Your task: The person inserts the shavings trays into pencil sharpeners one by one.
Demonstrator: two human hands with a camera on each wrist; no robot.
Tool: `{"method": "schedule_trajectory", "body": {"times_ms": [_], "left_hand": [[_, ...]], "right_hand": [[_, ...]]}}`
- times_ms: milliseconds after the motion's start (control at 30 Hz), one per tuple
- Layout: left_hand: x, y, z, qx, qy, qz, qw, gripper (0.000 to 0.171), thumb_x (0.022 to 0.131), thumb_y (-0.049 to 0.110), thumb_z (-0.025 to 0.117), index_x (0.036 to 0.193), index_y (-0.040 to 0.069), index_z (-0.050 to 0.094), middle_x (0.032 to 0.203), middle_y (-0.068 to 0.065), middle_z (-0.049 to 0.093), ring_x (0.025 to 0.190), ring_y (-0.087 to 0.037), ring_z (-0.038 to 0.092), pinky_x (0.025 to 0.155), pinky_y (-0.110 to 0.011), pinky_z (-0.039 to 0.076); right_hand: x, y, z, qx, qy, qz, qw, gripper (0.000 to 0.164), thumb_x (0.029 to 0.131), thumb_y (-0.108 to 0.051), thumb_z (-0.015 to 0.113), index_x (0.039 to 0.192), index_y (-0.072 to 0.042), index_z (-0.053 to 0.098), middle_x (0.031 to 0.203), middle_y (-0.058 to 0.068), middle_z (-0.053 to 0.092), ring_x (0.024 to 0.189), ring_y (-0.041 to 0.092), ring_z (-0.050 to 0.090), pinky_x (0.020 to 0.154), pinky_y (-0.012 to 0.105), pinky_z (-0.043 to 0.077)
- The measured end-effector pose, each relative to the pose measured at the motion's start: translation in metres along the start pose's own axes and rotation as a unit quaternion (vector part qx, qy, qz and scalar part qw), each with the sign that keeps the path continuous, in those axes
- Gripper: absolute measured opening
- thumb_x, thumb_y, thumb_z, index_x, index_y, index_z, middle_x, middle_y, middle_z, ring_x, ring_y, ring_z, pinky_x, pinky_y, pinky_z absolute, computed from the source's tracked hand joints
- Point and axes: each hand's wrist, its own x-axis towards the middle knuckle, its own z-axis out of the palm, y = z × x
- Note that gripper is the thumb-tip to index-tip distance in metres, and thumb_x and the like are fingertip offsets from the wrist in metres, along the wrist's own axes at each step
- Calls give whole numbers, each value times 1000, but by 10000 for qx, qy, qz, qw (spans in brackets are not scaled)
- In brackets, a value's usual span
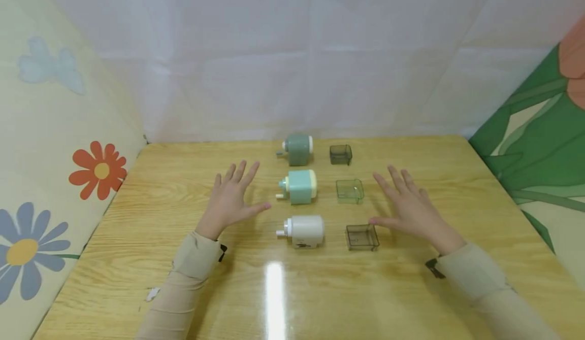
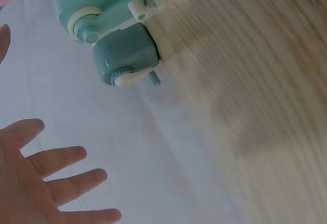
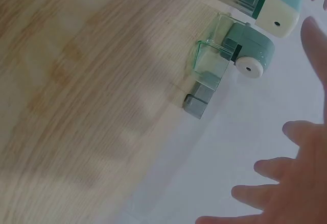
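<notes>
Three hand-crank pencil sharpeners form a column on the table: a dark green sharpener (image 1: 299,149) at the back, a turquoise sharpener (image 1: 300,187) with cream trim in the middle, a cream sharpener (image 1: 308,231) in front. Their cranks point left. To the right of each lies a see-through shavings drawer: a dark grey drawer (image 1: 340,154), a clear green drawer (image 1: 349,190) and a brownish drawer (image 1: 362,237). My left hand (image 1: 230,198), fingers spread, hovers left of the cranks, holding nothing. Likewise spread and holding nothing, my right hand (image 1: 411,208) is right of the drawers.
The wooden table (image 1: 137,238) ends at a white cloth backdrop (image 1: 311,76). Flower-painted panels flank it, with a red flower (image 1: 101,171) on the left one and green leaves (image 1: 539,127) on the right. A small whitish patch (image 1: 153,294) lies near the left sleeve.
</notes>
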Motion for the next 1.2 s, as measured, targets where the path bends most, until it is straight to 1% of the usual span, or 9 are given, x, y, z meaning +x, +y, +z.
{"method": "schedule_trajectory", "body": {"times_ms": [100, 233, 367, 500, 633, 700, 867, 1000, 1200], "left_hand": [[0, 0, 0, 4, 317, 212, 9993, 89, 78, 60, 60, 146, 14, 26, 141, -21, 35, 125, -41, 37, 101, -63, 23], [1, -1, 1, -131, 965, 669, 9930, 77, 78, 51, 65, 134, 1, 46, 126, -23, 52, 110, -39, 53, 94, -55, 38], [3, -2, 3, -307, 1531, 1011, 9825, 65, 77, 43, 69, 119, -5, 58, 113, -24, 60, 98, -38, 60, 86, -49, 47], [2, -3, 4, -391, 1757, 1110, 9774, 56, 77, 40, 70, 109, -6, 64, 104, -24, 64, 92, -38, 62, 82, -47, 49], [2, -1, 4, -435, 1858, 1189, 9744, 46, 77, 37, 69, 98, -4, 68, 96, -20, 67, 86, -34, 64, 76, -44, 52], [1, 0, 4, -476, 1872, 1205, 9737, 41, 78, 35, 70, 93, -3, 69, 91, -17, 67, 80, -30, 64, 70, -40, 53], [-2, 4, 4, -695, 1714, 1173, 9757, 29, 81, 28, 70, 86, -1, 69, 81, -11, 66, 66, -21, 60, 54, -30, 49], [-4, 10, 2, -1052, 1483, 1163, 9764, 22, 83, 21, 68, 84, -1, 67, 78, -12, 64, 64, -20, 57, 54, -29, 47], [-6, 17, 2, -1170, 1254, 1207, 9778, 20, 84, 20, 67, 86, 0, 68, 77, -10, 64, 64, -16, 56, 56, -28, 47]], "right_hand": [[0, -1, -1, -4, 75, -111, 9999, 92, 79, -52, 65, 146, -6, 21, 143, 30, 25, 126, 52, 24, 91, 73, 23], [-2, -3, -3, 175, 79, -250, 9995, 78, 83, -46, 63, 137, 4, 37, 122, 32, 50, 106, 49, 49, 86, 62, 40], [-2, -5, -4, 502, -50, -212, 9985, 69, 85, -40, 64, 132, 5, 43, 112, 28, 58, 94, 42, 59, 76, 55, 48], [-3, -6, -5, 708, -84, -255, 9971, 62, 85, -36, 64, 128, 5, 48, 110, 25, 60, 91, 37, 61, 75, 52, 49], [-5, -6, -4, 829, -83, -391, 9958, 57, 86, -34, 64, 124, 7, 51, 107, 24, 62, 88, 32, 62, 73, 49, 51], [-6, -6, -4, 867, -115, -431, 9952, 57, 85, -34, 65, 122, 7, 52, 105, 22, 63, 86, 30, 62, 72, 47, 51], [-9, -6, -3, 946, -354, -428, 9940, 60, 80, -40, 70, 118, 5, 56, 96, 13, 65, 82, 24, 60, 67, 40, 52], [-11, -6, -2, 1145, -675, -468, 9900, 66, 73, -42, 74, 116, 4, 56, 92, 7, 63, 80, 20, 58, 66, 37, 50], [-16, -7, 5, 1221, -965, -545, 9863, 73, 68, -42, 77, 119, 5, 54, 98, 9, 62, 82, 21, 57, 68, 36, 50]]}}
